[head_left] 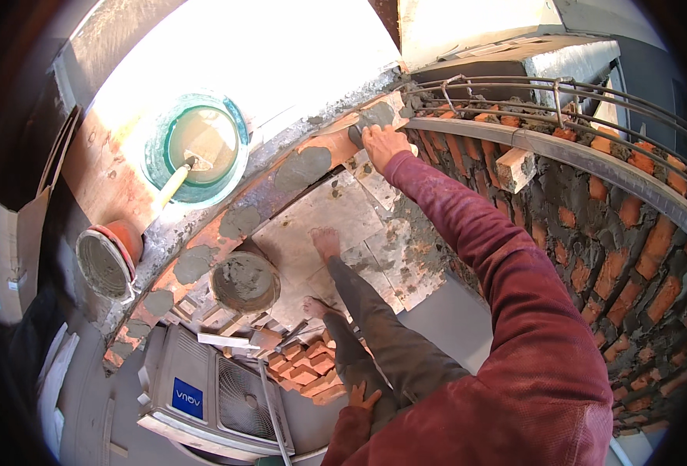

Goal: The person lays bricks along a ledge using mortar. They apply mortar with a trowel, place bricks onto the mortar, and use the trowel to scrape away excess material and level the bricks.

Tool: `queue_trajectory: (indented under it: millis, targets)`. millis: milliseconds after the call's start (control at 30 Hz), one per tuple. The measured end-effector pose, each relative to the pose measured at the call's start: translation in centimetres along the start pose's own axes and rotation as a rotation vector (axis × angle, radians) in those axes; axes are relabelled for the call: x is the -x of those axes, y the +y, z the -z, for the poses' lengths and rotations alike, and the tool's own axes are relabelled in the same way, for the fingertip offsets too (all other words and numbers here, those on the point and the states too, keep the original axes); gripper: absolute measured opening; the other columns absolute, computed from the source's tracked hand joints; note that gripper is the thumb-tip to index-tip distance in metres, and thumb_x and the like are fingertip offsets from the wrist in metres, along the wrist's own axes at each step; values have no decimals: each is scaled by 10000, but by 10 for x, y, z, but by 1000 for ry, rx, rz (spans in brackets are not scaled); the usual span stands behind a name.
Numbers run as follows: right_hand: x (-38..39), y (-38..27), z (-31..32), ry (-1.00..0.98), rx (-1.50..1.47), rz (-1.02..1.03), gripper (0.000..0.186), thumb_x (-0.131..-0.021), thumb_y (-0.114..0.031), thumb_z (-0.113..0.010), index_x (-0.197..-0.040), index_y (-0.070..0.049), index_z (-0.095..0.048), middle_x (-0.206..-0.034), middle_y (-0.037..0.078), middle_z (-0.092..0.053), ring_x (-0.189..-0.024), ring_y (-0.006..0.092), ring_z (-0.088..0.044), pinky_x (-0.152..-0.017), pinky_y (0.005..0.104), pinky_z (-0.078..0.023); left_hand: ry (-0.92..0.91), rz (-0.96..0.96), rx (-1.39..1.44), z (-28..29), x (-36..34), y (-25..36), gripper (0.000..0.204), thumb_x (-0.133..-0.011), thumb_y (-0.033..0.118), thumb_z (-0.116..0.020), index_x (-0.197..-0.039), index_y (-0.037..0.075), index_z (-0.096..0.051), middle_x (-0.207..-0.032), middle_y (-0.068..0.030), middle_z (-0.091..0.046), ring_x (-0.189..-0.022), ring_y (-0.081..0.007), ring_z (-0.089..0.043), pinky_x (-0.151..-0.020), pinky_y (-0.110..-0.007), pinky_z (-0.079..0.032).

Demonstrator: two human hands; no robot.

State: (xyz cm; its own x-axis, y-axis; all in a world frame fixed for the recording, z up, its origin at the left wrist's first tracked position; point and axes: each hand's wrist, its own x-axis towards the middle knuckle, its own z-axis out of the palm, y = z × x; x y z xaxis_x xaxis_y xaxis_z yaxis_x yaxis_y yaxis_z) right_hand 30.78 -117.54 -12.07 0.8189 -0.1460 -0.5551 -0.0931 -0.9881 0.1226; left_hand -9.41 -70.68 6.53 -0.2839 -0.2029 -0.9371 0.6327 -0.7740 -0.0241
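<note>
My right hand (386,144) reaches up with its fingers closed on a trowel (355,136), beside grey mortar (377,116) at the far end of a long narrow ledge (324,144) dotted with mortar patches (303,169). My left hand (363,396) rests on my thigh, fingers spread, holding nothing. A bucket of mortar (244,281) stands below the ledge. On the bright surface beyond it is a teal basin (153,151) of cloudy liquid with a pale-handled tool (174,182) in it, and an orange bucket (128,239).
A curved brick wall (615,256) with a metal straightedge (631,180) and rebar (615,101) runs down the right. An air-conditioner unit (246,404) and stacked bricks (304,374) sit low at the left. My bare feet stand on stained boards (289,221). Cardboard (25,256) leans at the far left.
</note>
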Motion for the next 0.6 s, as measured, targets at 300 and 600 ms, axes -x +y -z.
queue_trajectory:
  millis: [300, 600]
  targets:
    - [107, 9, -66, -266, -1285, -538, 351, -949, -356, -555, -1060, -24, -530, -692, 110, -559, -545, 235, -580, -504, 398, -472, 414, -82, -274, 53, 10, 24, 1123, -654, 683, -759, -1538, 152, -314, -1583, -278, -151, -1472, -413, -193, -1168, -460, -285]
    - [248, -80, -117, -253, -1818, -828, 329, -997, -429, -480, -1016, -100, -489, -680, 78, -509, -450, 183, -480, -402, 366, -431, 607, -192, -333, 70, -51, -44, 583, -933, 380, -535, -1438, 97, -470, -1475, -280, -389, -1369, -407, -386, -1117, -475, -353]
